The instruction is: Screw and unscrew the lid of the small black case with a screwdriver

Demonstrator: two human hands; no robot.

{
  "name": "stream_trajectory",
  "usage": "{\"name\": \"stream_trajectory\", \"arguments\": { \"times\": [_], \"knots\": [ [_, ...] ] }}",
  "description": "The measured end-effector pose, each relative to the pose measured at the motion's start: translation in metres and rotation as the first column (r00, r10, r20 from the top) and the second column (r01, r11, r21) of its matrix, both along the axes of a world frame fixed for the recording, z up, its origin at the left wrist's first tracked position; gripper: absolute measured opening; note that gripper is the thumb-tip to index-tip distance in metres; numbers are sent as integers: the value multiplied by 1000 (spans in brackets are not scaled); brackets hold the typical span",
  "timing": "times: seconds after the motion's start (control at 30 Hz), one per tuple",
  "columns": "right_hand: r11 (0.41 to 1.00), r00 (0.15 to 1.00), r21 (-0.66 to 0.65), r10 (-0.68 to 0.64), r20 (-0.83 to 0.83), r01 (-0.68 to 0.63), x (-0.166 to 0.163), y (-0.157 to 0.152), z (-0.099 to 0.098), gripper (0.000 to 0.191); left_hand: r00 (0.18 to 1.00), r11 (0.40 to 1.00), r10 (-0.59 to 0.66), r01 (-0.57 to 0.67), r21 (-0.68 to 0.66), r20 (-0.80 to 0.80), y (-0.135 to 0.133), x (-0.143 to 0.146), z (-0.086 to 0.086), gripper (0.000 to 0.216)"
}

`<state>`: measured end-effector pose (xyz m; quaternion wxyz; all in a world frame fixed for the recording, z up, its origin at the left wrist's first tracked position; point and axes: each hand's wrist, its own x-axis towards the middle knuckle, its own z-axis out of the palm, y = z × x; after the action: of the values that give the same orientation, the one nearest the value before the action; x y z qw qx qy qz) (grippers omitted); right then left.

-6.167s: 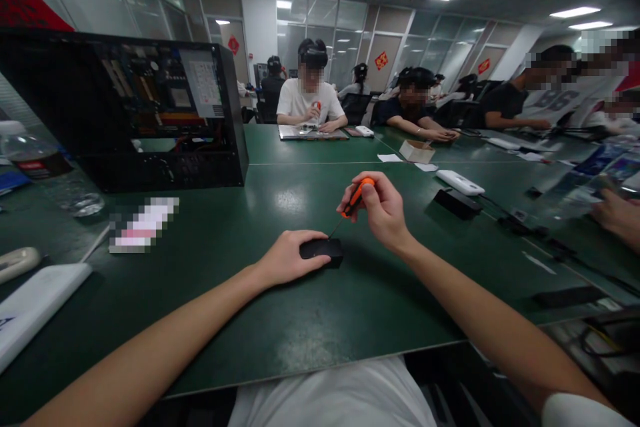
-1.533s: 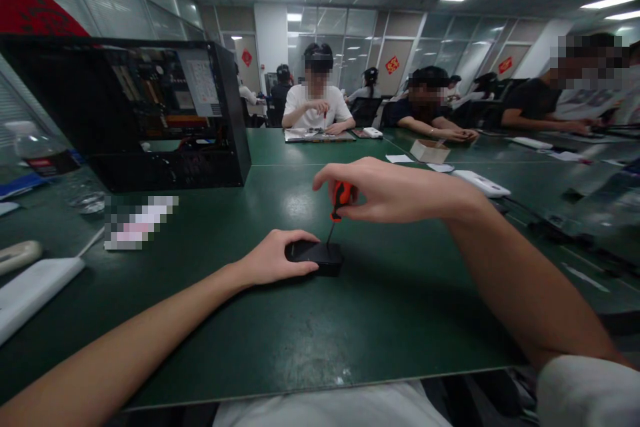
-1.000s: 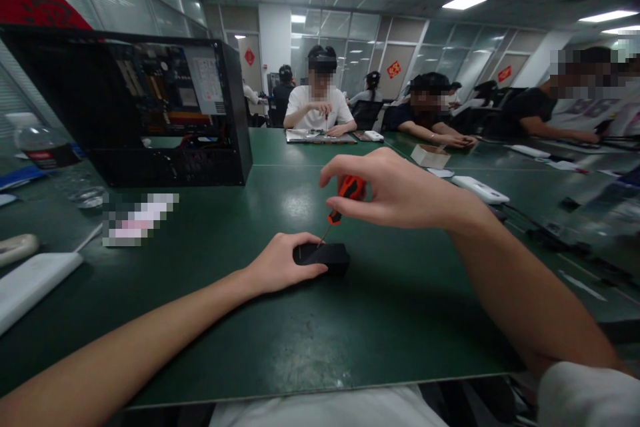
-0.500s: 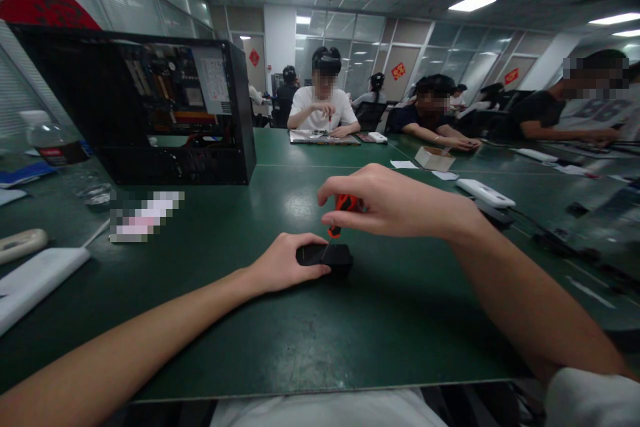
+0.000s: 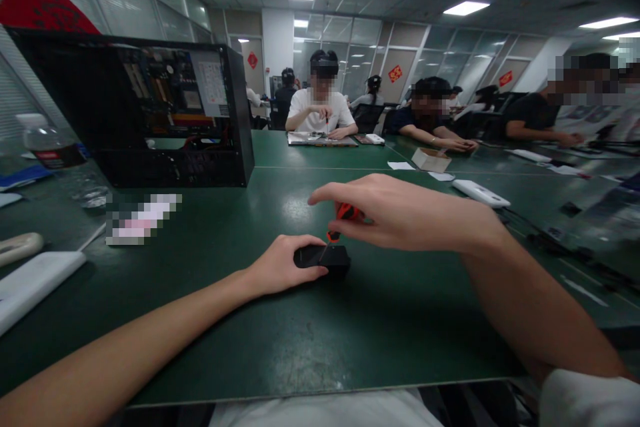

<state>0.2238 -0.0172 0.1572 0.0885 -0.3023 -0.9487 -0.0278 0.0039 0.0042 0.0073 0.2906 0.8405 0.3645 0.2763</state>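
Note:
My left hand (image 5: 283, 265) grips a small black box-shaped device (image 5: 338, 260) from its left end, thumb on the near side and fingers on the far side. The device rests on the green table (image 5: 310, 340). Above it, my right hand (image 5: 383, 210) holds a screwdriver (image 5: 347, 212) with a red-orange and black handle. The thin shaft slants down to the left and its tip meets the top of the device. My right index finger is stretched out past the handle, while the thumb and the other fingers stay around it.
An open black computer case (image 5: 175, 113) stands at the back left, beside a plastic bottle (image 5: 60, 153). White power strips (image 5: 40, 280) lie left and right. A small box (image 5: 431, 159) sits farther back. Across the table, a person in a white shirt (image 5: 323, 110) works.
My right index finger has straightened out to the left and the right hand has turned around the screwdriver handle. The left hand and the device stay in place.

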Motion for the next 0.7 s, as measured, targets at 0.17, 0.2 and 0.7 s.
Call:
{"name": "stream_trajectory", "arguments": {
  "times": [0.17,0.2,0.7],
  "knots": [
    [993,999,-108,39,3,-38,1,-13,3,67,999,999,-43,44,-12,20,0,0,1,37],
    [995,1000,-100,31,1,-31,0,-14,2,63,999,999,-46,46,-9,21,1,0,0,37],
    [981,994,-189,49,98,-30,6,-12,6,24,994,998,-56,59,36,-92,2,-6,12,33]
  ]
}}
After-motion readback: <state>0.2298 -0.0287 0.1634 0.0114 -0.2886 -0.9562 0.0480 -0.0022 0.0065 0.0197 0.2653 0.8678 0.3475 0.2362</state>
